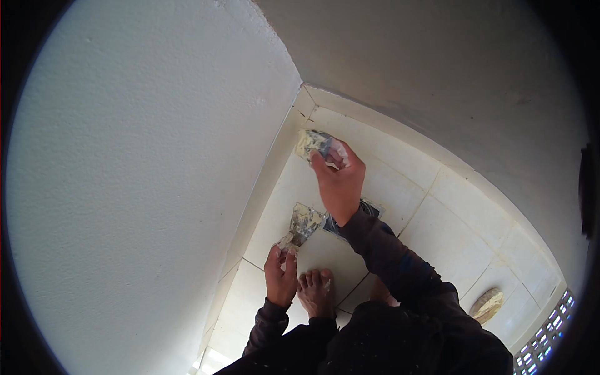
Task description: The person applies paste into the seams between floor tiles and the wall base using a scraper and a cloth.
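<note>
My left hand (pixel 280 276) is closed round the handle of a putty knife (pixel 305 219), whose wide blade points away from me and is smeared with pale filler. Farther off, my right hand (pixel 342 181) grips a second scraper-like blade (pixel 314 142), also coated with yellowish filler; its handle is mostly hidden by the fingers. White filler clings to the fingers of the right hand. The two blades are apart, with the right one nearer the corner of the walls.
A white textured wall (pixel 144 175) rises on the left and a grey wall (pixel 437 56) at the back. A dark floor drain (pixel 370 208) lies partly behind my right wrist. My bare foot (pixel 317 292) stands on pale floor tiles (pixel 450 231). A rounded, filler-covered object (pixel 487 305) sits at right.
</note>
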Available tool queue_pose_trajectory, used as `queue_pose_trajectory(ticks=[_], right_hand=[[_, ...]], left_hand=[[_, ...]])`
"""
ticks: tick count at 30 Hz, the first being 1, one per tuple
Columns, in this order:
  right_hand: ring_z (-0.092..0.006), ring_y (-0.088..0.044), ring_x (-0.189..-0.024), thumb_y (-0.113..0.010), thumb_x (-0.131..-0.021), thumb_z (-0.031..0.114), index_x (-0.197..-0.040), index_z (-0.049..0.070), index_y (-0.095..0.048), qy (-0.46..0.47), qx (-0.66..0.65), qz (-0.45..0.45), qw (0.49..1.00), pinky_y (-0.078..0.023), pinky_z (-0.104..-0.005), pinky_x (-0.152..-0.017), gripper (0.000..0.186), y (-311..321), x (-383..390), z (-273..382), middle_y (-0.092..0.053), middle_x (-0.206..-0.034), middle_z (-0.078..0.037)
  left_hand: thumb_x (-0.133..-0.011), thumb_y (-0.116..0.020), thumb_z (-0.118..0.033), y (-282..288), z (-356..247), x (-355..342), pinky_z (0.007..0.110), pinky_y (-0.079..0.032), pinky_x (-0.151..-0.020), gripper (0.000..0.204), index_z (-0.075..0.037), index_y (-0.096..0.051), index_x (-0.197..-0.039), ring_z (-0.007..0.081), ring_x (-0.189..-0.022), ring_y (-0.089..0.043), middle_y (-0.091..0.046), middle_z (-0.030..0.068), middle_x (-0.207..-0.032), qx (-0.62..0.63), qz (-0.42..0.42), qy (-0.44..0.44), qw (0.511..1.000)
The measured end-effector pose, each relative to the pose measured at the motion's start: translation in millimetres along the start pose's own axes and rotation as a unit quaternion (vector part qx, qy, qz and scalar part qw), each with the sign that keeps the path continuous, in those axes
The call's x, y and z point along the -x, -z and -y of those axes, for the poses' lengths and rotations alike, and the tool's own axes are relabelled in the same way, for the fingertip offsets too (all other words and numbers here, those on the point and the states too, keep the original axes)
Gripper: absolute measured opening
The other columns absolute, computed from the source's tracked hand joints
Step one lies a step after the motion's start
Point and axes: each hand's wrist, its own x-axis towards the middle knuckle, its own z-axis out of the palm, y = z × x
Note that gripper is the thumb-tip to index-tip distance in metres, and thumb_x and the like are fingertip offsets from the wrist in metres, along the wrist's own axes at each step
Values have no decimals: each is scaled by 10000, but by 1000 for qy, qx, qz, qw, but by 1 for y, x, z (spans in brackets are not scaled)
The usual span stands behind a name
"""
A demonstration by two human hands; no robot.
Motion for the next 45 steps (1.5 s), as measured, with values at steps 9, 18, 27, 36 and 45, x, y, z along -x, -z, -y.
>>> queue_pose_trajectory(ticks=[9,18,27,36,45], right_hand=[[-147,-704,-804,-700,-876,50,-1121,-88,-654,-67,-46,-47,996,-592,-267,-675,285,-7,-56,-27,-736,-973,-119],[-226,-719,-833,-726,-830,29,-1128,-32,-691,145,80,-96,982,-580,-338,-739,306,-41,-29,-12,-744,-1018,-131],[-158,-710,-864,-726,-846,6,-1112,-43,-680,37,-7,-61,997,-584,-317,-778,274,-11,4,-27,-741,-1078,-135],[-165,-725,-765,-720,-840,27,-1006,-74,-679,9,86,-94,992,-559,-286,-715,199,-17,-48,-20,-753,-879,-136],[-115,-703,-803,-731,-874,-2,-1082,-46,-689,118,37,-35,992,-567,-263,-748,217,-15,-10,-21,-745,-896,-107]], left_hand=[[-1018,-570,-73,2,1,4,301,-524,-767,129,45,-564,-1068,141,-838,-627,-662,109,-907,2,-3,14,1000],[-1013,-577,-68,0,3,7,298,-525,-763,139,47,-570,-1092,139,-832,-626,-668,108,-905,-20,14,22,999],[-1020,-556,-62,0,1,3,294,-514,-761,135,46,-567,-1100,134,-853,-624,-667,101,-932,-51,14,9,999],[-1031,-533,-55,4,4,10,283,-506,-770,114,40,-565,-1087,113,-858,-606,-655,83,-939,-6,-2,22,1000],[-1024,-554,-62,-11,3,2,287,-508,-760,119,39,-567,-1085,121,-864,-614,-662,92,-940,-18,34,17,999]])
